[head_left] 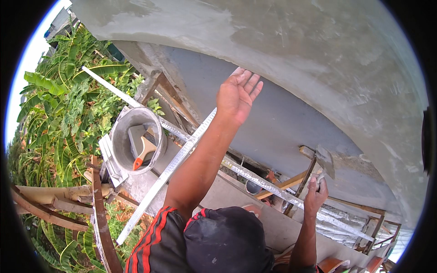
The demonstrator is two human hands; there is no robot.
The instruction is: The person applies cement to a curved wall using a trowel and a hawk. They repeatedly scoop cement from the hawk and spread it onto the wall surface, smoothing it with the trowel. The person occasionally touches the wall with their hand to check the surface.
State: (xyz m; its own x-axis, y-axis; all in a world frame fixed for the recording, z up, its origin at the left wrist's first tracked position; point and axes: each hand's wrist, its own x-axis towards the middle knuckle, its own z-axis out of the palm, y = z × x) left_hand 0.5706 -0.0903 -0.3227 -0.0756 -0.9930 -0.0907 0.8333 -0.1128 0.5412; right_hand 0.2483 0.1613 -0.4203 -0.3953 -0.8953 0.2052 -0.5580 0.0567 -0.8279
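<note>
My left hand (236, 96) is raised, palm showing and fingers stretched out, with nothing in it. Its fingertips reach the lower edge of a curved, grey plastered surface (291, 50); whether they touch it I cannot tell. Lower on the right, my right hand (315, 196) is closed round what looks like a trowel (325, 161), whose flat grey blade points up beside the wall. Left of my left forearm stands a mortar-crusted bucket (119, 154). Inside it are a paintbrush (144, 152) with an orange handle tip and a flat grey piece (135, 139).
Long whitened metal bars (170, 170) cross below my arms. Wooden scaffold poles (99, 214) stand at lower left, with banana plants (54, 109) beyond. Far below, another person's hand (271, 176) is near a small bucket (253, 187). A dark cap (225, 241) fills the lower middle.
</note>
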